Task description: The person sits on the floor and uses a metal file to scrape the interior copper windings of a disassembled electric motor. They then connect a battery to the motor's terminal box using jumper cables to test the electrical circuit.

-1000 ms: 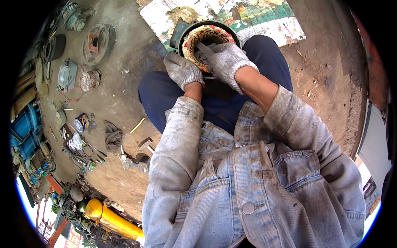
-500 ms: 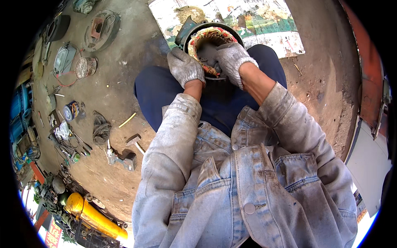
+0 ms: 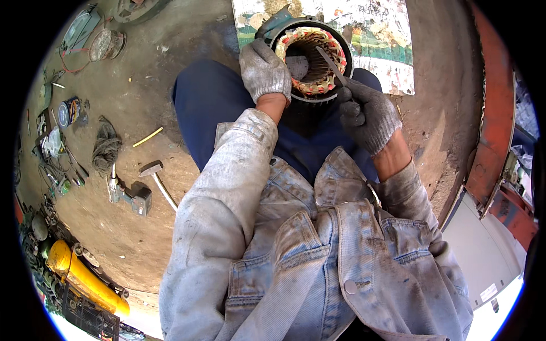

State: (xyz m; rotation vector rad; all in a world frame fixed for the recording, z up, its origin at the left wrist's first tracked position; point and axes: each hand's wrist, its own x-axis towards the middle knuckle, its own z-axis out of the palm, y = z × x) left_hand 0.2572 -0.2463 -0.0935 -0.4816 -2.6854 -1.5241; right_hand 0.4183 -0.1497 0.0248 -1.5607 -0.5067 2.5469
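Observation:
An electric motor housing [image 3: 348, 46], dark and round, rests between my knees with its open end toward me. Inside it sits a stator winding [image 3: 318, 88] with red and yellow bindings round its ring. My left hand [image 3: 264, 71], in a grey work glove, grips the housing's left rim. At the lower right of the ring, my gloved right hand [image 3: 369, 113] is closed on a thin, flat metal blade [image 3: 330, 62], whose tip points up and left over the stator's bore. The blade's handle end is hidden in my fingers.
Beyond the housing lies a worn painted board [image 3: 381, 40]. On the floor to my left are a hammer [image 3: 159, 181], a cordless power tool [image 3: 131, 196], a dark rag [image 3: 106, 146], a yellow strip [image 3: 148, 137] and a can [image 3: 69, 112]. A red metal beam [image 3: 493, 125] stands at right.
My right hand has drawn out of the stator's bore to its lower right side, and the blade now shows. My left hand stays on the rim. The whole view has shifted.

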